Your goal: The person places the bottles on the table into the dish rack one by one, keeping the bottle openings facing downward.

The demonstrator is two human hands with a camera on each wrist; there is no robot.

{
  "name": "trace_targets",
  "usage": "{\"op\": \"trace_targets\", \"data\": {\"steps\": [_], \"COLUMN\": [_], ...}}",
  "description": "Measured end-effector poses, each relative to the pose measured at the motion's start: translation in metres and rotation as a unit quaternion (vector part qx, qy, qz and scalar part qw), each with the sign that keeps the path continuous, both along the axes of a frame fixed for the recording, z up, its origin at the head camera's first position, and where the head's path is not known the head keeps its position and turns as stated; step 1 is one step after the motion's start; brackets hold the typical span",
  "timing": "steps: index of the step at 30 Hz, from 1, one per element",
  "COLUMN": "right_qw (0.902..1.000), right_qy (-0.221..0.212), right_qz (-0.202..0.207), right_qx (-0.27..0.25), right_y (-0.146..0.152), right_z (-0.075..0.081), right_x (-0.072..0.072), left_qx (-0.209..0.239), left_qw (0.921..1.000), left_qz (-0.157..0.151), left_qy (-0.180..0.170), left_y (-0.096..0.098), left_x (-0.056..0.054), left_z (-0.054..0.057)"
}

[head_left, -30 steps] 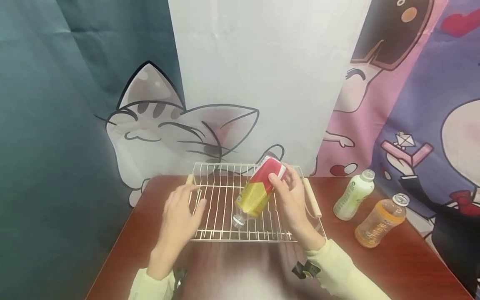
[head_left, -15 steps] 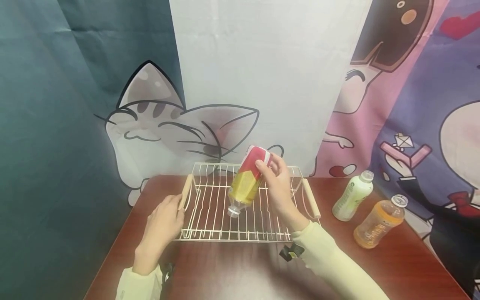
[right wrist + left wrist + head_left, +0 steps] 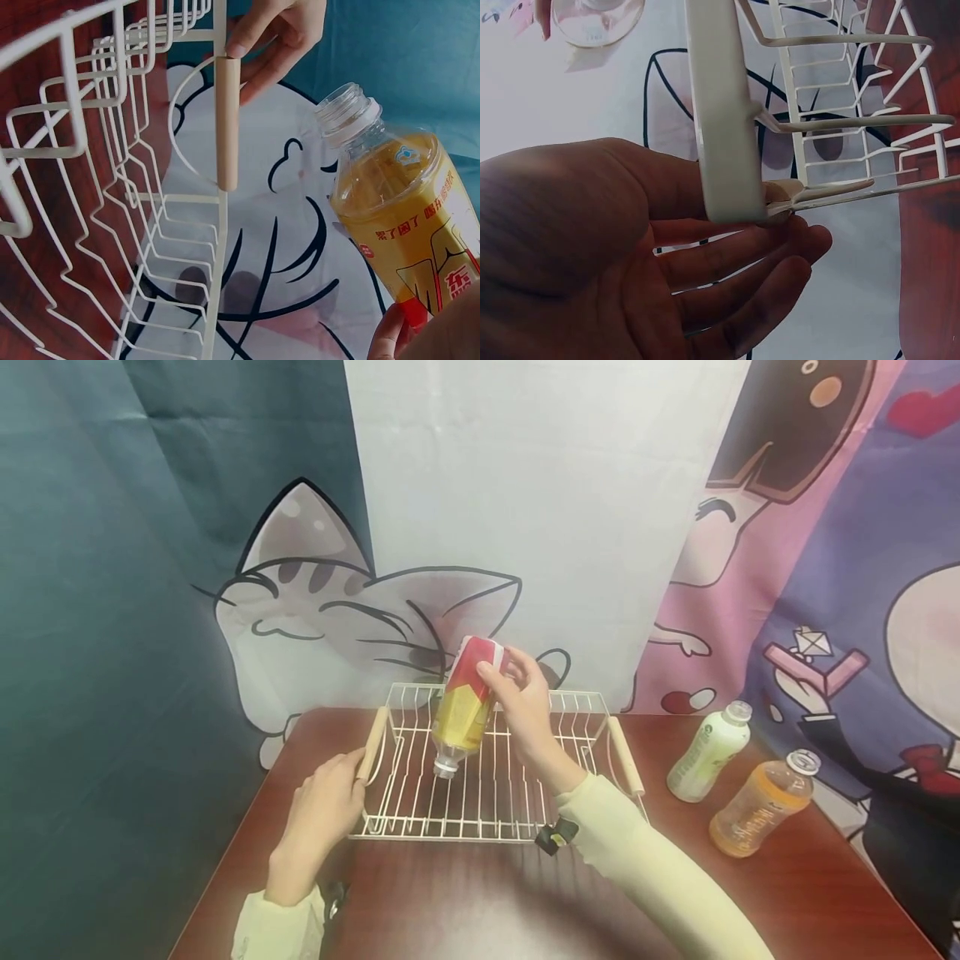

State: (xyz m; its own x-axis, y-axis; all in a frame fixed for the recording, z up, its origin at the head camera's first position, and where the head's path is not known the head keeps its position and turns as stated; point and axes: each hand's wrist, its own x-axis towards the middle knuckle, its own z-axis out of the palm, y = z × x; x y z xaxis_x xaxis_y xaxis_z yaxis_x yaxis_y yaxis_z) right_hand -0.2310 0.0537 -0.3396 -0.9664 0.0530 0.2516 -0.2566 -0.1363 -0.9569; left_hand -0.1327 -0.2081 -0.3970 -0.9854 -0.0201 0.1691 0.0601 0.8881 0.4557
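Observation:
My right hand (image 3: 527, 697) grips a drink bottle (image 3: 463, 710) with a red and yellow wrap, held neck down and slightly tilted over a white wire dish rack (image 3: 495, 835). In the right wrist view the bottle (image 3: 401, 199) shows yellow contents and a clear neck pointing up-left in that view. The left hand (image 3: 318, 810) pinches the near end of the rack's left wooden handle (image 3: 373, 745). Up close in the left wrist view, thumb and fingers of the left hand (image 3: 652, 247) lie either side of that handle (image 3: 727, 112).
On the right of the brown table (image 3: 450, 902) stand a green-white bottle (image 3: 708, 756) and an orange bottle (image 3: 762, 806). The rack's right wooden handle (image 3: 626, 756) faces them. A cartoon-printed curtain (image 3: 562, 510) hangs behind the table.
The right hand has carried the bottle leftward and up above the rack, turning it more upright, neck down. My left hand has moved left and taken hold of the rack's handle.

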Motion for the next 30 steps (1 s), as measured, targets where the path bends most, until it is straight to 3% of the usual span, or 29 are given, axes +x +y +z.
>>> {"op": "trace_targets", "data": {"steps": [18, 30], "right_qw": [0.9989, 0.9989], "right_qy": [0.029, 0.007], "right_qz": [0.025, 0.012], "right_qx": [0.025, 0.045], "right_y": [-0.031, -0.042], "right_z": [0.011, 0.005], "right_x": [-0.034, -0.053], "left_qx": [-0.018, -0.016], "left_qw": [0.9998, 0.9999], "left_qz": [-0.005, 0.000], "left_qy": [0.000, 0.002], "left_y": [0.000, 0.002], "left_x": [-0.003, -0.003], "left_z": [-0.001, -0.003]}}
